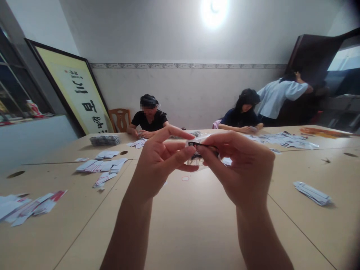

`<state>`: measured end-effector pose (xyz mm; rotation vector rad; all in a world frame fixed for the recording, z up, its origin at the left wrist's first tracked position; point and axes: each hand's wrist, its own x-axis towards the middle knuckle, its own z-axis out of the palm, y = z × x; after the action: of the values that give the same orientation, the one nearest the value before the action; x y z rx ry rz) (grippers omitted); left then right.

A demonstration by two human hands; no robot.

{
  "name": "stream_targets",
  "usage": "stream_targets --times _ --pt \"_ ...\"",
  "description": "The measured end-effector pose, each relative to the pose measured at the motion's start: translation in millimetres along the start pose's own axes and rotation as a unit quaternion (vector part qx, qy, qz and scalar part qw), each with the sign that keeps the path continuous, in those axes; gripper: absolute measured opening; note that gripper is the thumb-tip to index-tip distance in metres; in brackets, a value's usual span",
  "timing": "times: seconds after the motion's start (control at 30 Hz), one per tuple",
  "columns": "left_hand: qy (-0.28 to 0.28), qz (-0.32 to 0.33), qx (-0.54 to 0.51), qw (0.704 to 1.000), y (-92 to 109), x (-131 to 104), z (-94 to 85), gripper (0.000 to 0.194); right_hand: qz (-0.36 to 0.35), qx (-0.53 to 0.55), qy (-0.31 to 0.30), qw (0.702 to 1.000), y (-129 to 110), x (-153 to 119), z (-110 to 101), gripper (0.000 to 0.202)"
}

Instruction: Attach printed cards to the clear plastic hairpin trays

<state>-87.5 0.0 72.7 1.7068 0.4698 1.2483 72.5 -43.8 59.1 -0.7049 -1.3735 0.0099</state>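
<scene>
Both my hands are raised above the table, gripping a small clear plastic packet (201, 162) between them. Something dark, with a black strip along its top, shows in or on the packet; I cannot make out its kind. My left hand (164, 155) pinches the left end between thumb and fingers. At the right end, my right hand (239, 161) has its thumb pressed on the dark strip and its fingers curled behind. The fingers hide much of the packet. Below it, a small white label with a red edge (185, 179) lies on the table.
Paper slips (102, 165) lie in loose piles on the left, with more slips (287, 139) at the far right. A banded paper bundle (312, 193) rests at right. Stacked dark packs (104, 140) stand at far left. Two people sit opposite; another stands behind. The table (194, 232) has seams and holes.
</scene>
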Motion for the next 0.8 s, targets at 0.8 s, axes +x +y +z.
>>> stream_targets --times 0.8 --pt "0.024 -0.004 -0.011 1.000 5.9 -1.4 6.5 0.017 0.000 -0.011 -0.007 1.000 -5.0 1.7 1.1 0.013"
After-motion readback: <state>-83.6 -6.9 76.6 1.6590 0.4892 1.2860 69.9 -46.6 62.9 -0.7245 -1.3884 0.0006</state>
